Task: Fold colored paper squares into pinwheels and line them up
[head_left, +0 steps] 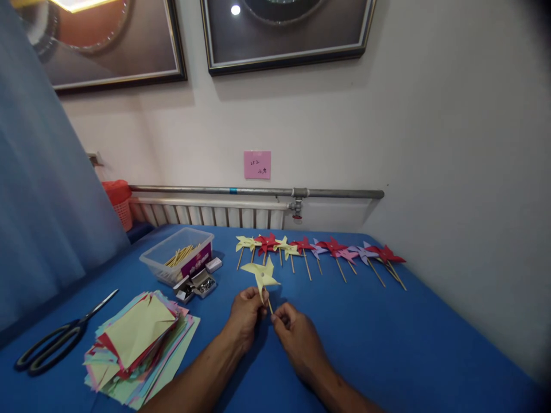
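A pale yellow paper pinwheel (263, 275) on a thin wooden stick stands up between my hands. My left hand (246, 315) has its fingers closed near the pinwheel's lower blade, at the top of the stick. Lower down, the thumb and fingers of my right hand (297, 335) pinch the stick. Beyond them, a row of finished-looking pinwheels in red (333, 246), yellow, purple and pink lies along the back of the table, sticks pointing toward me.
On the blue table (387, 350), a stack of coloured paper (138, 338) lies at the left beside black-handled scissors (64, 338). Behind it are a clear plastic box (159, 261) of wooden sticks and small open boxes of metal pins (204, 284). A pipe (344, 194) runs along the wall.
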The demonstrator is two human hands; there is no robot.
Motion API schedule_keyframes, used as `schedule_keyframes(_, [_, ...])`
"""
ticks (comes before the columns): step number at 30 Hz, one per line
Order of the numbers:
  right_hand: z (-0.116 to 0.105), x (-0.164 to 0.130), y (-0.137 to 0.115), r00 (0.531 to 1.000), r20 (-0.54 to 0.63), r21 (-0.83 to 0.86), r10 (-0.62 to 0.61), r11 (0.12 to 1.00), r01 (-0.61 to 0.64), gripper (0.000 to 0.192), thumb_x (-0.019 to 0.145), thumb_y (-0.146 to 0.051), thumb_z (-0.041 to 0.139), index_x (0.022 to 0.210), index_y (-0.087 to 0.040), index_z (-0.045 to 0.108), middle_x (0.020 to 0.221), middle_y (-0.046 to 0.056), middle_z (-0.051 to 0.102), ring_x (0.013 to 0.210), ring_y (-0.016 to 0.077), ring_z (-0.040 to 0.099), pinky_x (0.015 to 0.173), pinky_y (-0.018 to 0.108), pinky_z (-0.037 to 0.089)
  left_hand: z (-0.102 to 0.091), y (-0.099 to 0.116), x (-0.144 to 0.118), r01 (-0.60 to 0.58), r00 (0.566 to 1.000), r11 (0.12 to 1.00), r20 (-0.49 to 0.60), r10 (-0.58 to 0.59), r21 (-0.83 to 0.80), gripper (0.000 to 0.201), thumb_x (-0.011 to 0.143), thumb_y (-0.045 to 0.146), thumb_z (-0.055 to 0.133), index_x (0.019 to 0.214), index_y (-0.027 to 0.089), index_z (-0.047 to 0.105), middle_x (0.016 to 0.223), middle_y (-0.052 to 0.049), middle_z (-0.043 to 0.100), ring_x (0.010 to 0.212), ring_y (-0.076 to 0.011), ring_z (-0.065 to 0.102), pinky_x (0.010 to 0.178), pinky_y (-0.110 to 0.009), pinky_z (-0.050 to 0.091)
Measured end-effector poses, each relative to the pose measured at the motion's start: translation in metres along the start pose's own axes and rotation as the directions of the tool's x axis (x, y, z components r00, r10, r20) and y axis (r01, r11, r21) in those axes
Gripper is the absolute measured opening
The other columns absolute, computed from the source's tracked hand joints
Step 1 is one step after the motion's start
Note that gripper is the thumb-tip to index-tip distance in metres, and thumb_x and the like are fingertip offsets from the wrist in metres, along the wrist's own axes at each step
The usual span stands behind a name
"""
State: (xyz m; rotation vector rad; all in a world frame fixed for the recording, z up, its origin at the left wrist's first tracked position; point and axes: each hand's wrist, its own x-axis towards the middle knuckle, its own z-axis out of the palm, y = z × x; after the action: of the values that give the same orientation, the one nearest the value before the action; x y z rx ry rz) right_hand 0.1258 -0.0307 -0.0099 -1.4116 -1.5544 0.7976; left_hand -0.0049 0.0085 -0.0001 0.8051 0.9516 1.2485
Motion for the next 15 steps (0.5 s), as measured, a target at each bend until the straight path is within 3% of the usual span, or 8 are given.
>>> schedule_keyframes(9, [-0.003, 0.003, 0.004, 0.999, 0.015, -0.112, 0.035, 0.993, -0.034, 0.017, 0.086, -0.031, 0.052, 0.075, -0.022, 0.061, 0.06, -0.002, 0.064, 0.054, 0.0149, 0.055, 0.054, 0.025, 0.032, -0.001, -0.001, 0.002, 0.031, 0.999, 0.997, -0.025, -0.03, 0.065, 0.035, 0.058, 0.04, 0.079, 0.069, 0.016, 0.057, 0.054, 0.004, 0.055, 0.042, -0.0054, 0.042, 0.045, -0.021, 0.032])
schedule_keyframes(13, [-0.01, 0.006, 0.003, 0.999, -0.001, -0.167, 0.041, 0.985, -0.04, 0.02, 0.088, -0.034, 0.05, 0.075, -0.022, 0.06, 0.063, -0.001, 0.066, 0.057, 0.016, 0.058, 0.056, 0.026, 0.034, 0.0, -0.005, 0.003, 0.024, 0.998, 0.96, -0.054, -0.01, 0.278, 0.027, 0.065, 0.039, 0.07, 0.067, 0.018, 0.053, 0.051, 0.005, 0.052, 0.04, -0.0073, 0.039, 0.043, -0.023, 0.027])
schedule_keyframes(15, [-0.014, 0.009, 0.004, 0.999, -0.017, -0.194, 0.047, 0.98, -0.05, 0.021, 0.088, -0.035, 0.05, 0.075, -0.023, 0.06, 0.062, -0.001, 0.066, 0.057, 0.0168, 0.058, 0.056, 0.026, 0.034, 0.0, -0.008, 0.001, -0.029, 0.999, 0.898, -0.005, 0.035, 0.439, 0.021, 0.071, 0.035, 0.064, 0.066, 0.018, 0.053, 0.051, 0.005, 0.049, 0.041, -0.0081, 0.037, 0.045, -0.024, 0.026])
